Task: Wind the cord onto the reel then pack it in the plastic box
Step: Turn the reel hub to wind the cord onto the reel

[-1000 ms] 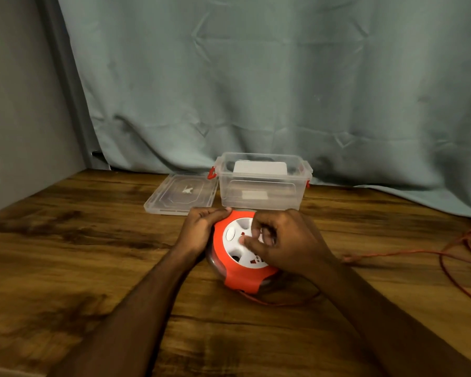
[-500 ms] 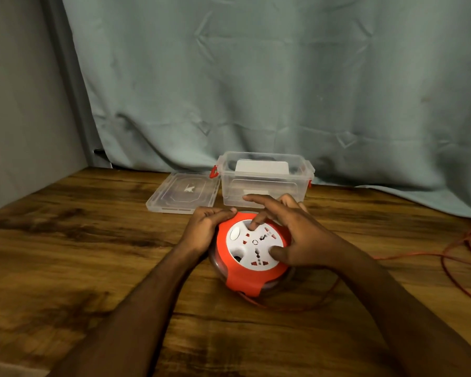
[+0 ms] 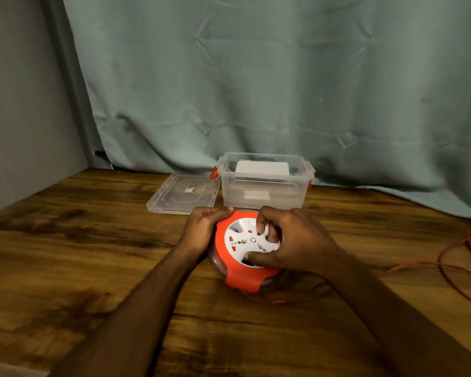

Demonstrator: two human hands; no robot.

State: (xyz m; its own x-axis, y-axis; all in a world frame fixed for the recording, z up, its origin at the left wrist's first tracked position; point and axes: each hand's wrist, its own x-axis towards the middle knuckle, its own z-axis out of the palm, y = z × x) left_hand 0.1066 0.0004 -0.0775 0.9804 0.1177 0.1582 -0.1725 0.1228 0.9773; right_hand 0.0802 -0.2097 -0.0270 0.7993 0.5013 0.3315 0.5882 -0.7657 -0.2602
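Observation:
The orange reel with a white socket face lies flat on the wooden table, near the middle. My left hand grips its left rim. My right hand lies on the white face, fingers curled into its recesses and thumb at the near edge. The thin orange cord runs from under the reel to the right and loops near the table's right side. Behind the reel stands the clear plastic box, open on top, with red latches.
The box's clear lid lies flat to the left of the box. A teal curtain hangs behind the table and a grey wall closes the left side. A white object shows inside or behind the box.
My right hand has turned on the white face: its fingers, spread over the far edge half a second ago, are now curled into the recesses. The left hand has stayed on the rim.

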